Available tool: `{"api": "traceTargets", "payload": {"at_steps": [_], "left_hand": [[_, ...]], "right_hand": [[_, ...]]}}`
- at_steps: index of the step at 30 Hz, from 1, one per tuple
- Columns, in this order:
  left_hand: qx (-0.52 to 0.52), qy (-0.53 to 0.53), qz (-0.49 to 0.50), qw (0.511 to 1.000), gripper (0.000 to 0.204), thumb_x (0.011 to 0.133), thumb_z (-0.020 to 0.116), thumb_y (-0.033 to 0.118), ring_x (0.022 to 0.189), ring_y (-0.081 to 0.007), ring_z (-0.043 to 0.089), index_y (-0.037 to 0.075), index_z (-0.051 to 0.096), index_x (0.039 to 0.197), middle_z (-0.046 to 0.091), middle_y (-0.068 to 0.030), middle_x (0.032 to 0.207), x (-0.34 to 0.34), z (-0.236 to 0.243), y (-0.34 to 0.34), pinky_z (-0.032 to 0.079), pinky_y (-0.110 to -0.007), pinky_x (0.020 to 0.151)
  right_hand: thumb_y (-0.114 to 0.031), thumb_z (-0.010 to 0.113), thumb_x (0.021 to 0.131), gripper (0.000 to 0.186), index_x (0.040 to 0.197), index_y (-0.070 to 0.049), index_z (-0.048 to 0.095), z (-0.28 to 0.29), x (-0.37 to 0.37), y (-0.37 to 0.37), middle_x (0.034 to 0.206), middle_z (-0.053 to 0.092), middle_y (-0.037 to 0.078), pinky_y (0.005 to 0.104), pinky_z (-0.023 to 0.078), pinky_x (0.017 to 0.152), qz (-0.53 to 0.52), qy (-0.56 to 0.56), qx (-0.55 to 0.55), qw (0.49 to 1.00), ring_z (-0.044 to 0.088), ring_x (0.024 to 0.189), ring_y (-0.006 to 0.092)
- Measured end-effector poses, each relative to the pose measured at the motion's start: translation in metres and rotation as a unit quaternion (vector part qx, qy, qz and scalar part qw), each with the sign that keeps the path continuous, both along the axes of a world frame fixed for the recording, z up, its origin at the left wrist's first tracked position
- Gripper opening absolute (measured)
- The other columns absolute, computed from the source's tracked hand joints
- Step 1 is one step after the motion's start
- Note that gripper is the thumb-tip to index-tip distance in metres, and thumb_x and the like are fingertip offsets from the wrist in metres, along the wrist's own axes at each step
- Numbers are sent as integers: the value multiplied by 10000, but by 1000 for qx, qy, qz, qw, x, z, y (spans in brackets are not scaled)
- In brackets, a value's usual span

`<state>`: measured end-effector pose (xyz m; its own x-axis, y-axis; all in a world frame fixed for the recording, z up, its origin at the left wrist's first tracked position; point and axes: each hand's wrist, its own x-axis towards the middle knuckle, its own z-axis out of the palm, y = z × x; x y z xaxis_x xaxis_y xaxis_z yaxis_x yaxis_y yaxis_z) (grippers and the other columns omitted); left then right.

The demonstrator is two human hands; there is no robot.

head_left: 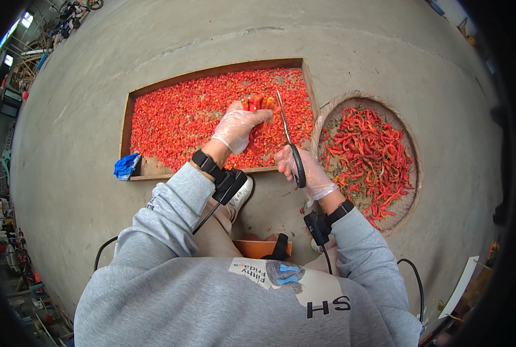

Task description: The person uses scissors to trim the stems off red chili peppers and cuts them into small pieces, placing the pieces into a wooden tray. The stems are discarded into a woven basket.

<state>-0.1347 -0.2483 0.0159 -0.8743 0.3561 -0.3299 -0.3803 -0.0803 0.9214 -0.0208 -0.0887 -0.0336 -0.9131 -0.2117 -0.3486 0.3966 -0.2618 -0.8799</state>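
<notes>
Gripping a small bunch of peppers [258, 103], the left hand [239, 125] sits just above the middle of the frame, over the tray [309, 87]. The bunch pokes out past the curled fingers at the hand's upper edge, with more red showing below the thumb, which points right toward the scissors [287, 133]. These stand close beside the bunch on its right, tips toward the top of the frame; the blades are seen almost edge-on, so how far apart they are I cannot tell. Below and to the right of the left hand, near the centre of the frame, the right hand [314, 178] is closed around the black handles, its fingers bent to the left. Both hands wear thin clear gloves. The left forearm slants up and to the right from the lower left, the right one up and to the left from the lower right, so the wrists converge; each carries a strapped black device. Cut pieces [182, 121] cover most of the tray, left of and beyond the hands. Right of the right hand, a round basket [418, 165] on the floor [96, 173] holds a heap of long red pods [373, 153].
</notes>
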Motion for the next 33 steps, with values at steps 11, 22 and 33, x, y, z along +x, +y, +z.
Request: {"api": "traceTargets", "payload": {"at_steps": [11, 22, 33], "left_hand": [[87, -74, -88, 990, 212, 856, 636, 114, 671, -202, 657, 8, 626, 1039, 678, -99, 871, -1, -10, -2, 550, -313, 581], [94, -73, 3, 993, 141, 846, 617, 76, 609, -200, 646, 26, 619, 978, 665, -84, 830, -2, -2, 1, 523, -305, 518], [51, -4, 20, 999, 238, 738, 735, 82, 650, -128, 587, 35, 579, 912, 626, -45, 795, 0, -1, 3, 476, -265, 596]], "right_hand": [[-413, 538, 934, 352, 937, -61, 542, -3, -3, 1, 666, 532, -29, 156, 407, 487, -75, -11, -75, 994, 493, 561, 25], [-441, 535, 927, 417, 983, -28, 539, 0, 1, 8, 695, 555, 4, 168, 413, 494, -40, -15, 7, 999, 509, 581, 41], [-478, 502, 931, 432, 968, -50, 546, -5, 1, 2, 719, 560, 14, 193, 431, 554, -22, -7, -84, 996, 510, 605, 63]]}}
